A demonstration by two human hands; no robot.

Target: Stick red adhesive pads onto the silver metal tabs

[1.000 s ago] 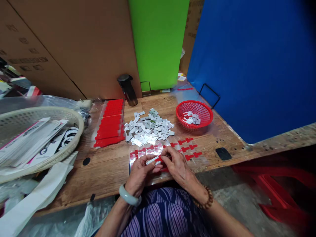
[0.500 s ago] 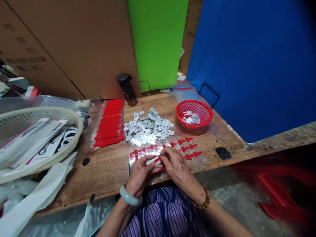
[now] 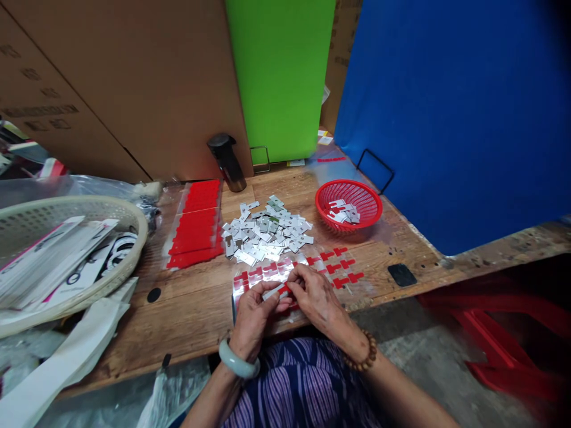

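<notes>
Between my hands is a small flat metal plate, silvery white, with a bit of red at its right end. My left hand pinches it between thumb and fingers. The bent fingers of my right hand close at its red end; what exactly they grip is hidden. Under both hands lies a clear sheet of red T-shaped stickers, some spots on it bare. Just beyond is a loose heap of similar metal plates. A red plastic basket at the right holds several plates, some with red on them.
A stack of red sticker sheets lies left of the heap, a dark bottle behind it. A large cream basket of printed cards stands at the left. Cardboard, green and blue panels border the table's back.
The view has shifted slightly. Both hands stay at the same plate, with only small finger movement at its red end.
</notes>
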